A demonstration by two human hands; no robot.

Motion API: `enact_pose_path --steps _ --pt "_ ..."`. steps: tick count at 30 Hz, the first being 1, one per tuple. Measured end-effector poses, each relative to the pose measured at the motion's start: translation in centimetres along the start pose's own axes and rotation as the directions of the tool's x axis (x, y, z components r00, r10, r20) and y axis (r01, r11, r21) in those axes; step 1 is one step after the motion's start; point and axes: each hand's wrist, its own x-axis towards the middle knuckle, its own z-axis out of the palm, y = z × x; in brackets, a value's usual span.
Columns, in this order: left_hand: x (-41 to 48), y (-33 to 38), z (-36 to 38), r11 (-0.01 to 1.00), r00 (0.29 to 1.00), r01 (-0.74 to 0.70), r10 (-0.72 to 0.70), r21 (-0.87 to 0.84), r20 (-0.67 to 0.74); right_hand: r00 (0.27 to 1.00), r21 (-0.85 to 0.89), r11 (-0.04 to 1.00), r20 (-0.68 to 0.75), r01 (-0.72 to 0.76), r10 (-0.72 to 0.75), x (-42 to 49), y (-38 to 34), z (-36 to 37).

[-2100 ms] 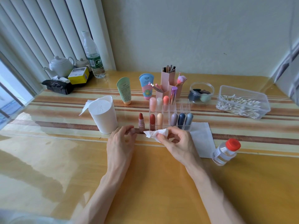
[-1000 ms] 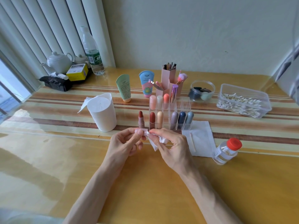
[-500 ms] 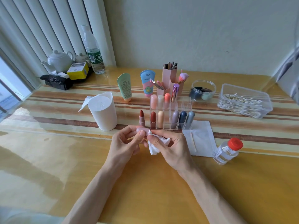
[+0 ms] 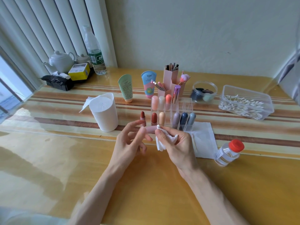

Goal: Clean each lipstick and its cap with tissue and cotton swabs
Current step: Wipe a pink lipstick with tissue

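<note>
- a tissue roll (image 4: 104, 114) stands well to the left of the clear organiser (image 4: 186, 104) and is touched by neither hand.
- the uncapped lipstick (image 4: 142, 118) is stood upright just left of the organiser with its red bullet exposed; it is not gripped.
- the left hand (image 4: 128, 143) is held in front of the organiser's left corner. a pink cap (image 4: 150, 129) is pinched at its left end between the thumb and a finger beneath, the index finger is lifted clear of it, and the other fingers are loosely spread.
- the cap's long axis is laid nearly level, running left to right along the organiser's front wall, with its right end turned toward the other hand. that end is judged likely to be the open one, though this cannot be told for sure.
- a small white tip, seemingly a cotton swab (image 4: 158, 126), is seen touching the cap's right end, just in front of the organiser.
- the right hand (image 4: 177, 143) is held in front of the organiser's middle. its fingers are curled round a crumpled tissue (image 4: 162, 143), and the swab is nipped at the thumb tip.
- the coming move is judged to turn on this line-up: the swab has to be worked leftward along the cap's axis. the right hand is therefore the nearer one, and the left is needed only to steady the cap.
- spare swabs (image 4: 240, 104) are held in a clear box (image 4: 246, 92) well to the right of the organiser.
</note>
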Motion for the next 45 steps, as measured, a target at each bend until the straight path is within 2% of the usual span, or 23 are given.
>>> enact_pose_path --steps 2,6,11,17,21,26,30,36,41,45 --pt "0.2 0.0 -0.2 0.997 0.997 0.065 -0.064 -0.032 0.034 0.999 -0.061 0.997 0.008 0.041 -0.040 0.0 0.1 0.0" --pt "0.4 -0.2 0.4 0.990 0.994 -0.111 0.109 0.092 0.019 0.999 -0.102 0.994 -0.007 0.040 -0.041 0.1 0.6 0.1" --pt "0.3 -0.3 -0.1 0.949 0.971 -0.226 0.237 0.221 -0.022 0.995 0.009 1.000 0.100 -0.024 0.023 0.1 0.0 0.1" --pt "0.3 -0.4 -0.5 0.953 0.978 -0.193 0.206 0.235 -0.031 0.964 0.077 0.990 0.247 -0.119 0.096 0.3 -0.5 -0.8" --pt "0.3 -0.6 -0.6 0.975 0.992 -0.129 0.129 0.182 0.014 0.986 -0.035 0.999 0.167 -0.019 0.025 0.5 0.3 -0.9" --pt "0.4 -0.9 -0.9 0.983 0.993 -0.102 0.092 0.149 0.074 0.996 -0.045 0.996 0.033 -0.080 0.081 0.6 1.1 -1.2" --pt "0.3 -0.7 -0.7 0.978 0.988 -0.131 0.115 0.163 0.105 0.988 0.029 0.991 0.083 -0.133 0.130 0.7 1.4 -1.1" --pt "0.1 -0.7 -0.4 0.962 0.983 -0.185 0.182 0.202 0.036 0.987 0.075 0.985 0.056 -0.153 0.149 0.4 1.5 -0.4" --pt "0.1 -1.2 -0.6 0.945 0.973 -0.227 0.230 0.235 0.015 0.957 0.235 0.932 0.156 -0.277 0.245 0.2 1.1 -0.1" --pt "0.0 -1.4 -0.3 0.931 0.967 -0.242 0.255 0.275 -0.015 0.960 0.258 0.928 0.149 -0.270 0.238 0.2 0.6 -0.1"
